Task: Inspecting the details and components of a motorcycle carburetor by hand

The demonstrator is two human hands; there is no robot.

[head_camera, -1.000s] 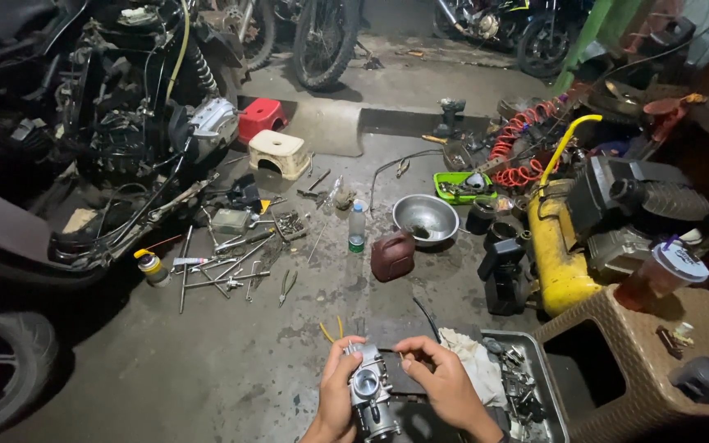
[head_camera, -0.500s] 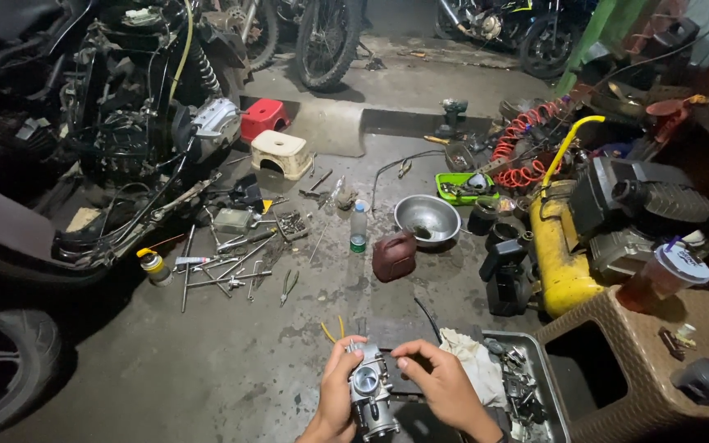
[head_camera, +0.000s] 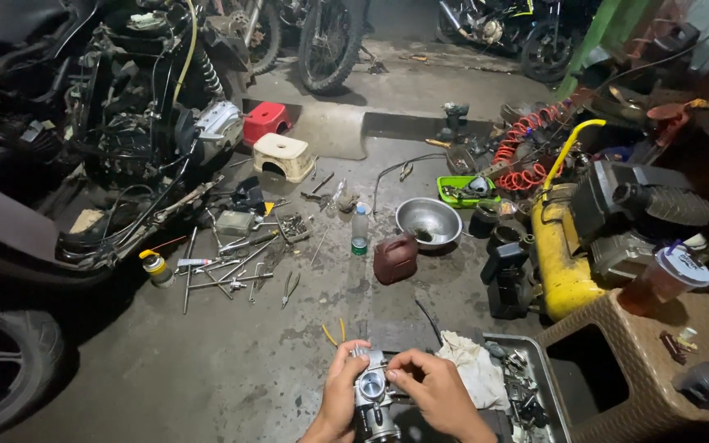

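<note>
A small metal carburetor (head_camera: pixel 372 398) with a round open throat sits between both hands at the bottom middle of the head view. My left hand (head_camera: pixel 340 399) grips its left side. My right hand (head_camera: pixel 430 391) holds its right side, fingertips on the top edge. A white rag (head_camera: pixel 476 369) and a metal tray (head_camera: pixel 547 390) of small parts lie just right of the hands.
Loose hand tools (head_camera: pixel 227 267) are scattered on the concrete floor. A steel bowl (head_camera: pixel 428 221), dark red can (head_camera: pixel 395 258), plastic bottle (head_camera: pixel 359 230), yellow compressor (head_camera: pixel 560 250), wicker stool (head_camera: pixel 658 369) and stripped motorcycle (head_camera: pixel 125 131) surround the spot.
Both hands keep hold of the carburetor and have shifted only slightly. The view has tilted down a little.
</note>
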